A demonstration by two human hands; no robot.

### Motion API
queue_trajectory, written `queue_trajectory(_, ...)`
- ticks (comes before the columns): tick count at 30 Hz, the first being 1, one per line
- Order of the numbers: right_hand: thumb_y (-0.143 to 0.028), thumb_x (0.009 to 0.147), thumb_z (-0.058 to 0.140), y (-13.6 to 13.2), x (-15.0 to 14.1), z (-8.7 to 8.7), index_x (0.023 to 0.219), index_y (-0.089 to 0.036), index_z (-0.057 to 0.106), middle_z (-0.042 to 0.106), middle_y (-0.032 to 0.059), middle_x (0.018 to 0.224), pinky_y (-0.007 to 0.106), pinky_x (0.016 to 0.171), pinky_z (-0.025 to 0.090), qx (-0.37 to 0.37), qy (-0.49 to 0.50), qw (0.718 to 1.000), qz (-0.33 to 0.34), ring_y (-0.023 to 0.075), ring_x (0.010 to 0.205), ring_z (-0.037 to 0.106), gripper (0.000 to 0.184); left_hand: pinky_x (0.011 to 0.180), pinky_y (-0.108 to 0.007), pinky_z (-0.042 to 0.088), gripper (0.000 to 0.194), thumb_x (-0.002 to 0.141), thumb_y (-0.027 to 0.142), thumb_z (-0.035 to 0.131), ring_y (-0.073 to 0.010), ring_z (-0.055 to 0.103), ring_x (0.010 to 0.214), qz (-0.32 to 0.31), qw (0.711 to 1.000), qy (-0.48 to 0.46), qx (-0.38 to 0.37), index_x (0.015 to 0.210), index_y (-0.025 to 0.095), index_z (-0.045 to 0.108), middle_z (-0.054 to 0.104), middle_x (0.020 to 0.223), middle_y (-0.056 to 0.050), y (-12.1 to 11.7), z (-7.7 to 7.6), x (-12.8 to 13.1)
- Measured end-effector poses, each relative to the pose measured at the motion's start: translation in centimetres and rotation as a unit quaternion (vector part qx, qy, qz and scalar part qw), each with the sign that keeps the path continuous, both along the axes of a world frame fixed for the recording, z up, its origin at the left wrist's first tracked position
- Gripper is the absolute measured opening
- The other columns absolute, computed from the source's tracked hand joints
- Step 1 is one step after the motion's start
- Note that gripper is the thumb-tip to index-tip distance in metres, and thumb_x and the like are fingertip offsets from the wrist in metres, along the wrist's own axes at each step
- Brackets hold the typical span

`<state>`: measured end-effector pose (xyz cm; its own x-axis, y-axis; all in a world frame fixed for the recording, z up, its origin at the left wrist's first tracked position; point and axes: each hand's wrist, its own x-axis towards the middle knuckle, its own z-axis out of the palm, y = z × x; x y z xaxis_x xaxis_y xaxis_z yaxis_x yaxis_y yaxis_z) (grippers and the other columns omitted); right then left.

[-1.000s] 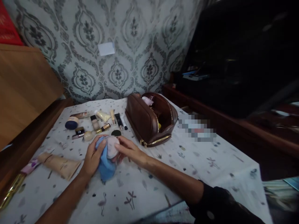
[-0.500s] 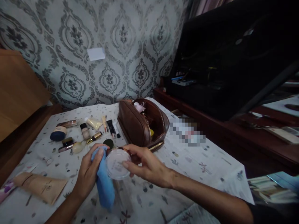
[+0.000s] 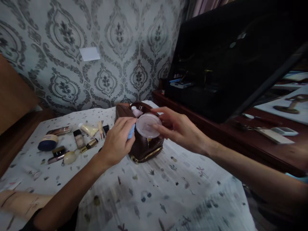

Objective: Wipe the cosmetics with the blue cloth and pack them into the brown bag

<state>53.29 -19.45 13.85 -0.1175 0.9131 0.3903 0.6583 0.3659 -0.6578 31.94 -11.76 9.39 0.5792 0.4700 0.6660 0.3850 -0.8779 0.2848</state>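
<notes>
Between the thumb and fingers of my right hand point(image 3: 178, 130) is a round, flat, clear-lidded container point(image 3: 148, 125), raised over the mouth of a brown cosmetic bag point(image 3: 141, 149). My left hand point(image 3: 119, 138) is closed on a blue cloth point(image 3: 131, 131), of which only a small bit shows; this hand is just left of the container and covers part of the bag. The bag stands unzipped, and a pale pink tube point(image 3: 136, 112) pokes up inside it. What else the bag holds is mostly hidden.
Left of the bag lie several cosmetics: a cream tube point(image 3: 89, 129), a foundation bottle point(image 3: 79, 139), a gold tube point(image 3: 89, 145) and a navy jar point(image 3: 48, 142). A large beige tube point(image 3: 26, 202) is at front left. A television point(image 3: 223, 64) stands on the right.
Both hands have moved up and away to the bag, carrying the round container and the cloth. The cloth, which hung down before, is now mostly hidden in my left hand. The view has shifted right.
</notes>
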Motion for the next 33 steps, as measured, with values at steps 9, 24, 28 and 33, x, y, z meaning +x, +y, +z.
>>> queue_trajectory(9, -0.029, 0.091, 0.052, 2.1, 0.1, 1.9, 0.114, -0.017, 0.058, 0.063, 0.0001, 0.071, 0.025, 0.059, 0.033, 0.025, -0.277, 0.957, -0.081, 0.0139, 0.059, 0.056, 0.027, 0.107, -0.047, 0.049, 0.056, 0.083, 0.001, 0.045, -0.0266, 0.050, 0.130, -0.029, 0.994, 0.097, 0.044, 0.135, 0.020, 0.053, 0.059, 0.134, -0.010, 0.5, -1.9, -0.2)
queue_trajectory(24, -0.026, 0.091, 0.058, 3.8, -1.6, 2.1, 0.106, -0.019, 0.065, 0.071, 0.0113, 0.088, 0.029, 0.060, 0.036, -0.095, -0.458, 0.875, -0.128, 0.0255, 0.079, 0.067, 0.018, 0.093, -0.040, 0.055, 0.035, 0.084, 0.001, 0.044, -0.0245, 0.059, 0.112, -0.015, 0.995, 0.057, 0.079, 0.109, 0.017, 0.063, 0.069, 0.112, -0.008, 0.8, -1.2, -0.4)
queue_trajectory(28, -0.022, 0.096, 0.048, 4.2, -2.8, 1.4, 0.112, -0.016, 0.064, 0.074, 0.0150, 0.094, 0.033, 0.067, 0.045, -0.117, -0.516, 0.844, -0.090, 0.0301, 0.089, 0.071, 0.023, 0.095, -0.041, 0.054, 0.031, 0.081, 0.003, 0.046, -0.0244, 0.058, 0.113, -0.046, 0.991, 0.094, 0.079, 0.102, 0.015, 0.064, 0.067, 0.109, -0.009, 1.3, 0.0, -0.1)
queue_trajectory(33, -0.015, 0.097, 0.044, 4.5, -3.8, 1.2, 0.110, -0.012, 0.066, 0.075, 0.0184, 0.097, 0.035, 0.075, 0.050, -0.171, -0.560, 0.807, -0.076, 0.0298, 0.097, 0.072, 0.025, 0.086, -0.041, 0.057, 0.038, 0.079, 0.006, 0.049, -0.0261, 0.056, 0.112, -0.073, 0.964, 0.237, 0.092, 0.113, 0.017, 0.064, 0.063, 0.116, -0.010, 1.3, 1.6, 0.7)
